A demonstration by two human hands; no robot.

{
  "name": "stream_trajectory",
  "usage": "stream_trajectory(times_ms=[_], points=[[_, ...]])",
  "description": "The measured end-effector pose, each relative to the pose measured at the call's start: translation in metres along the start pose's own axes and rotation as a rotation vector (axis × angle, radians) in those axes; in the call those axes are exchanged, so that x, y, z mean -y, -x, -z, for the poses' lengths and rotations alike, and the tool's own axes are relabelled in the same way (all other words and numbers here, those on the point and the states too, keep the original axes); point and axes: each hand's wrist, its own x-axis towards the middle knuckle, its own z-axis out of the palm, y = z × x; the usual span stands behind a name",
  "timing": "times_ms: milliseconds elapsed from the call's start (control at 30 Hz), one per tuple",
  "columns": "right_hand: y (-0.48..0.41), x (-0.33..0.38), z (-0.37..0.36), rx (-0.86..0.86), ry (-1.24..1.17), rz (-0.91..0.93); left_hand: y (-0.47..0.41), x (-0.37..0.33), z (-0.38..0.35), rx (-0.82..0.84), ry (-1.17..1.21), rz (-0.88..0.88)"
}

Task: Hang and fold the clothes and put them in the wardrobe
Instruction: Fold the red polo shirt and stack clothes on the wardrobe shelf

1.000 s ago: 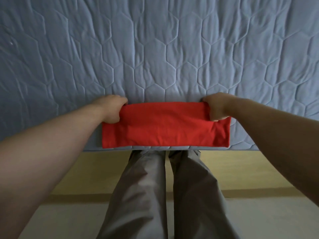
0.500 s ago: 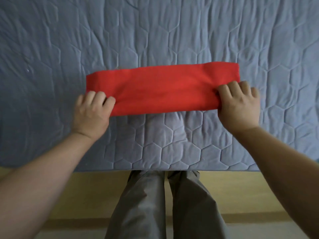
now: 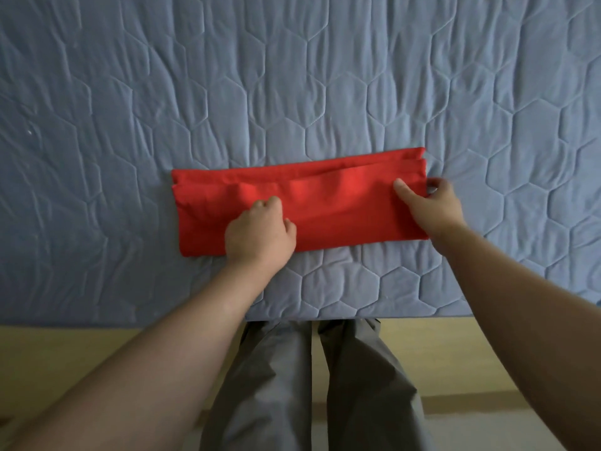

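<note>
Folding is in hand: red garment, a long layered strip, lies on the quilted mattress near its front edge. Right hand pinches its right end; left hand rests left of centre, fingers curled, grip unclear. Next, probably, that end goes leftward, edges matched.

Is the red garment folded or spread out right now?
Folded: the red garment lies as a narrow band on the quilted cover, with stacked layer edges visible at its right end.
</note>
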Motion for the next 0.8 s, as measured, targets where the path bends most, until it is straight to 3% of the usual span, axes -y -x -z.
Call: stream_trajectory(times_ms=[100,200,400,467,567,700,733,800], points=[[-0.007,0.007,0.007,0.156,-0.099,-0.112,-0.013,-0.014,-0.008,0.140,0.263,0.152],[0.007,0.013,0.013,0.242,-0.195,-0.049,-0.022,-0.027,-0.018,0.177,0.450,0.192],[0.084,0.018,0.039,0.026,-0.121,0.233,-0.028,-0.073,-0.033,0.182,0.682,0.163],[0.114,0.025,0.044,-0.059,-0.105,0.258,-0.023,-0.093,-0.037,0.301,0.867,0.137],[0.148,0.044,0.036,-0.108,-0.111,0.283,-0.017,-0.111,-0.031,0.508,1.283,0.237],[0.175,0.073,-0.009,0.013,-0.117,0.310,-0.024,-0.062,-0.002,0.873,1.712,0.353],[0.179,0.080,-0.025,0.050,-0.093,0.331,-0.028,-0.039,0.005,0.899,1.809,0.399],[0.185,0.096,-0.065,0.118,-0.064,0.383,-0.035,0.006,0.014,0.777,1.878,0.478]])
